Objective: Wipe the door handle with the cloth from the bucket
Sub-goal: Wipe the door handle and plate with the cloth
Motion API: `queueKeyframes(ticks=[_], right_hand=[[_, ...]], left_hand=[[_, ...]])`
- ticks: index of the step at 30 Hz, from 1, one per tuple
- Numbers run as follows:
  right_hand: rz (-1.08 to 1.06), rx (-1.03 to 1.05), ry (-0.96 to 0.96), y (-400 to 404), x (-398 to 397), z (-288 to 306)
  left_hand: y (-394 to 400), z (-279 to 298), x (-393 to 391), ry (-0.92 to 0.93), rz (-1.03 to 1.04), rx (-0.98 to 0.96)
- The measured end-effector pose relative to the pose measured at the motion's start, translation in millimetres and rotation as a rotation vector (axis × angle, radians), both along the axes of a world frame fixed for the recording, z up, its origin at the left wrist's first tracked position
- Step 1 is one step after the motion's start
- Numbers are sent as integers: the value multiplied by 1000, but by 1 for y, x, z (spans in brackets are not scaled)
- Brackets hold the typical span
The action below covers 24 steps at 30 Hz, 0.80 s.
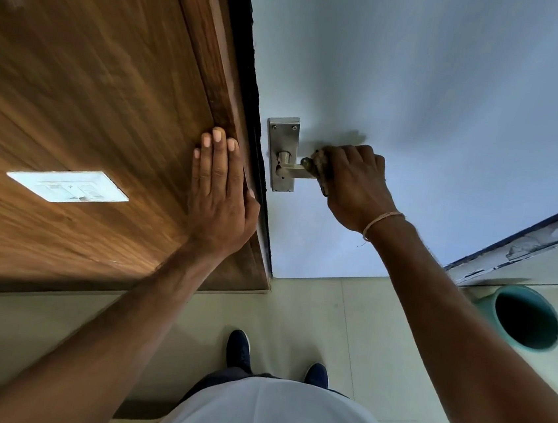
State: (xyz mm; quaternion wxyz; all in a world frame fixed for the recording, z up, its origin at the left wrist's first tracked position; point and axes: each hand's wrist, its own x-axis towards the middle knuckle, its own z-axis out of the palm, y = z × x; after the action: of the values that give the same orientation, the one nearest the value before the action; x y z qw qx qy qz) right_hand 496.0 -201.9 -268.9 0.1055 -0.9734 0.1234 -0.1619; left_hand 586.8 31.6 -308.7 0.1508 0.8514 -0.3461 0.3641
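Observation:
A metal lever door handle point(292, 169) on a steel backplate point(283, 136) is fixed to a pale blue-white door. My right hand point(354, 184) is closed around a brownish cloth point(318, 165), which is wrapped over the outer part of the lever. Only a small bunch of the cloth shows at my fingers. My left hand point(219, 193) lies flat, fingers together, against the wooden door frame point(222, 78) just left of the handle. The teal bucket point(524, 321) stands on the floor at the right, and its dark inside shows nothing I can make out.
A wood-grain wall panel with a white switch plate point(68, 185) fills the left side. Beige floor tiles lie below, with my two dark shoes point(239, 348) on them. A worn white door edge point(521, 247) runs diagonally at the right, behind the bucket.

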Motion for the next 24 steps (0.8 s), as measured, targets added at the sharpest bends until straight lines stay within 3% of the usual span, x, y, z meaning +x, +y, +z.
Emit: queueKeyframes(ticks=[4, 10, 16, 19, 24], right_hand=[[64, -49, -11, 28, 19, 0], [131, -118, -175, 22, 16, -11], [-128, -119, -324, 50, 15, -23], [-73, -144, -317, 71, 28, -23], [75, -361, -327, 59, 29, -31]], left_hand=[[1, -1, 2, 13, -19, -2], [3, -1, 3, -1, -40, -1], [1, -2, 2, 1, -38, -15], [2, -3, 4, 6, -43, -5], [4, -3, 5, -16, -43, -7]])
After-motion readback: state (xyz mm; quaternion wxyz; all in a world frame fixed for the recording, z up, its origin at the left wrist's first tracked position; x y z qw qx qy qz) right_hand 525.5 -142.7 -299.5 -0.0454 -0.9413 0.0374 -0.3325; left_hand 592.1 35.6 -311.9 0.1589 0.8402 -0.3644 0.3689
